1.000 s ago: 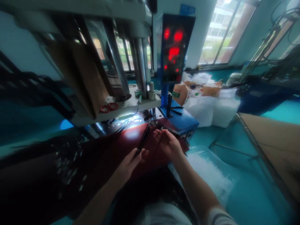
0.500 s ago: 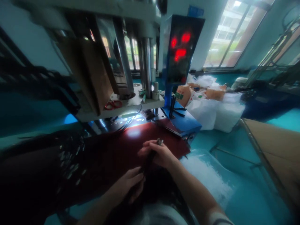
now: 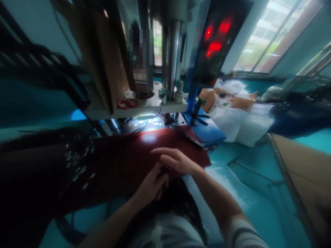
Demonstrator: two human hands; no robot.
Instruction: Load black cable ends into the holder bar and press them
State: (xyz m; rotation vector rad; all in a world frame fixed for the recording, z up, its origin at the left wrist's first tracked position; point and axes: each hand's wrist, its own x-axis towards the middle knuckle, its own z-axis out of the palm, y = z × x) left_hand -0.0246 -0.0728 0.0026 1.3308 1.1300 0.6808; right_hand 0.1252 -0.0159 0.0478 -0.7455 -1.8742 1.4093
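Note:
My right hand [image 3: 176,160] lies over the near edge of the dark red mat [image 3: 124,160], fingers stretched out and pointing left, nothing visible in them. My left hand [image 3: 152,186] sits just below it at the mat's front edge with its fingers curled; they touch the right hand's underside. Whatever the left fingers hold is hidden in the dark gap between the hands. Behind the mat stands a press machine with shiny steel columns [image 3: 172,58] and a lit work area [image 3: 147,124] under its plate.
Red-handled scissors [image 3: 128,103] lie on the machine's plate. A dark panel with red lights [image 3: 214,44] stands on a blue base [image 3: 207,132]. A heap of dark small parts [image 3: 51,165] fills the left. White bags [image 3: 240,124] and cardboard [image 3: 305,165] sit to the right.
The thin dark rod with a metal tip that both hands held is no longer visible. My right hand has opened flat, and my left hand has risen against it.

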